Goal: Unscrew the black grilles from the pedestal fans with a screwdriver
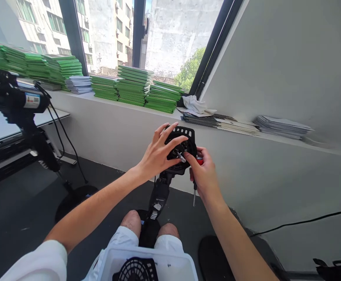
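A black fan motor housing (188, 133) with a slotted rim tops a black fan stand (159, 195) between the knees. From its centre sticks out a shiny metal shaft (181, 157). My left hand (155, 158) grips the housing from the left, fingers spread across its upper part and thumb low beside the shaft. My right hand (203, 171) is closed around a screwdriver (194, 193) with a red and black handle, its blade pointing down. The right thumb touches the housing near the shaft. The fingers partly cover the housing's centre.
On the lap, a white plastic bin (173, 259) holds a black round grille (135, 270). Another black fan stand (26, 101) with cables is at left. Green stacks (132, 86), a white cloth (195, 103) and grey sheets (283, 127) lie along the window ledge.
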Demonstrator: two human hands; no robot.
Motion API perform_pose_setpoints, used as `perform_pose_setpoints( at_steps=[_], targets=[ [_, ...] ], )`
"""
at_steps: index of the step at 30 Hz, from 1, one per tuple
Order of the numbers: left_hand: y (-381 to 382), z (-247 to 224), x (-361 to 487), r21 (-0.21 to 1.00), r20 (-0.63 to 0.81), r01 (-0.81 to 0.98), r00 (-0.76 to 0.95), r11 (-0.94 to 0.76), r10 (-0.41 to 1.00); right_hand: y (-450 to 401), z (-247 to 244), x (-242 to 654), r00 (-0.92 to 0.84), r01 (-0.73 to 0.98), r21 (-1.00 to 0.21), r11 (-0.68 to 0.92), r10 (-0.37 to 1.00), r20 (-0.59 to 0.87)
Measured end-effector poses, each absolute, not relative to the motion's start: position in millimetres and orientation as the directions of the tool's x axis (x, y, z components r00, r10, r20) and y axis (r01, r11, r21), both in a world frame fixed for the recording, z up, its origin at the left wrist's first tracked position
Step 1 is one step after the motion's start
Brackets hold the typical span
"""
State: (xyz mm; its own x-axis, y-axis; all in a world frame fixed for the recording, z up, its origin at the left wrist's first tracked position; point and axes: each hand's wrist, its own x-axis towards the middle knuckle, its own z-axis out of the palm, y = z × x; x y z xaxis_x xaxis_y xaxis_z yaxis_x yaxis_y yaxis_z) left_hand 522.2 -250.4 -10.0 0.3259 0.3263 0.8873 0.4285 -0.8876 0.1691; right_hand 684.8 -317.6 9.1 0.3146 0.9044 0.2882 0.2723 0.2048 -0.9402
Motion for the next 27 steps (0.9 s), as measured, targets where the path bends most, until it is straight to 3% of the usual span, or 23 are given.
perform_pose_setpoints(
  at_steps=[10,18,27],
  targets=[
    [-272,-7,525,0.142,0.869,0.529,0.338,-0.836,0.361,-323,4,690,0.228,0.230,-0.942,0.245,0.927,0.297],
    [-266,-6,516,0.165,0.859,0.452,0.371,-0.877,0.353,-332,3,687,0.232,0.348,-0.903,0.252,0.910,0.343],
    [-246,5,503,0.076,0.834,0.342,0.493,-0.937,0.248,-332,-2,686,0.271,0.350,-0.893,0.285,0.881,0.388]
  ],
)
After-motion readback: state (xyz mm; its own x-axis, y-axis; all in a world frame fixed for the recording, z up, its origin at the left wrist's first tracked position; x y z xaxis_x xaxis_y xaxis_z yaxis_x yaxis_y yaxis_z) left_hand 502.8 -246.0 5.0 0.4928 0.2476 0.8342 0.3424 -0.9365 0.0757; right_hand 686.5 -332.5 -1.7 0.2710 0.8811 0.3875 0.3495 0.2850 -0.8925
